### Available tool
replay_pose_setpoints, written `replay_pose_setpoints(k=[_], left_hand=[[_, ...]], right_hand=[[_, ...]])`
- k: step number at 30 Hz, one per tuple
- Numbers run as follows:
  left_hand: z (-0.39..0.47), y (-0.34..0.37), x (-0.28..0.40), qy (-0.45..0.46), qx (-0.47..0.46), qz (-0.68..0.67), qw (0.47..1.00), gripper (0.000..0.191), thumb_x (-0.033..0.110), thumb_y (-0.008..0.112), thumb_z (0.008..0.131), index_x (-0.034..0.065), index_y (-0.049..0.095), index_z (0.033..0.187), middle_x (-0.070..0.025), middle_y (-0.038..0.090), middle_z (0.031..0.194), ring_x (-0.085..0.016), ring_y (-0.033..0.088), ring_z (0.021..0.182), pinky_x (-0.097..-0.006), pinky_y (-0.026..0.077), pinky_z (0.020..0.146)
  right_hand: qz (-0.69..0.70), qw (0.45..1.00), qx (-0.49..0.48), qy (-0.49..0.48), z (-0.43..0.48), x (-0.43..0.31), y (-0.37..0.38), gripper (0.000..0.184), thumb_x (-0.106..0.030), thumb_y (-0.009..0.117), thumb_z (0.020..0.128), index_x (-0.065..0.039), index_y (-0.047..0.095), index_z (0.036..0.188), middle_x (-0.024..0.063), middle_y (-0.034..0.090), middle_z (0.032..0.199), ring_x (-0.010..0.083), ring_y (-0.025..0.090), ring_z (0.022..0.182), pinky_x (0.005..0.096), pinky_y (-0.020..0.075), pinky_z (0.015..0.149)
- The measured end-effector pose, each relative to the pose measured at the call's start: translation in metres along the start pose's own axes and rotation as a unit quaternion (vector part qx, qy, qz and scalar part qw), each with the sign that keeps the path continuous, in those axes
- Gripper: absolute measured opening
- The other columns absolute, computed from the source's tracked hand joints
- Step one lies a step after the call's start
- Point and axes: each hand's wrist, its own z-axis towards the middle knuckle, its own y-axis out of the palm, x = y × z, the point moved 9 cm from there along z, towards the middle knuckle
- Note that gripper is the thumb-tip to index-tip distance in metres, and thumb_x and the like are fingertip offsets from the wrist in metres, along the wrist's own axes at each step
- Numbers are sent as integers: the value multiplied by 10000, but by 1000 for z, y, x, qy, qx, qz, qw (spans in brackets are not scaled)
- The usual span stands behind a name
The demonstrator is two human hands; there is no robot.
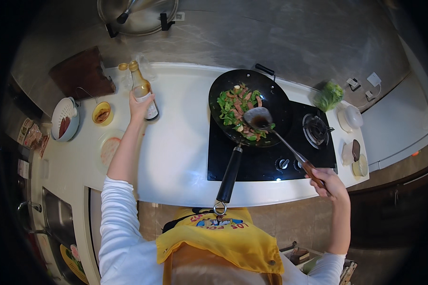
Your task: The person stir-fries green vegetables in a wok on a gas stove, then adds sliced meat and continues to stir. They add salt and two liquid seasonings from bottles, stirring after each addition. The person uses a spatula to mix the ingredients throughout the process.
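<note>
My left hand [140, 105] grips a glass sauce bottle [140, 85] at the left of the counter; its yellow flip cap is raised. With my right hand [326, 183] I hold the wooden handle of a metal wok spatula [299, 155]. The spatula's blade is over the food and carries a dark liquid. Sliced meat and green peppers [236, 107] with pale pieces, perhaps garlic, lie in the black wok [279, 123], which sits on the left part of the cooktop [256, 167]. The wok's long handle [230, 174] points towards me.
Left stand a colander [65, 110] with dark red pieces, a yellow bowl [102, 113], a stained plate [110, 146] and a brown cutting board [80, 73]. Bagged greens [328, 96], a white lidded container [350, 118] and a second burner [317, 130] are right. A sink [59, 213] is lower left.
</note>
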Motion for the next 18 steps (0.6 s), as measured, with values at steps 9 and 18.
replay_pose_setpoints(k=[9, 18], left_hand=[[10, -10, -29, 27, 75, 50, 996, 632, 158, 841, 643, 59, 476, 1149, -89, 612, 1046, -190, 604, 963, -334, 485, 840], [4, 14, -29, 42, -28, 22, 998, 640, 129, 838, 650, 43, 466, 1164, -95, 600, 1060, -185, 600, 967, -328, 489, 837]], right_hand=[[115, 991, -3, -67, 40, -21, 33, 269, -250, 499, 959, 14, 551, 947, 18, 505, 605, 37, 319, 358, 191, 213, 325], [71, 985, 101, -120, 8, -18, 13, 285, -263, 519, 951, 20, 545, 980, 22, 503, 599, 44, 340, 353, 192, 227, 326]])
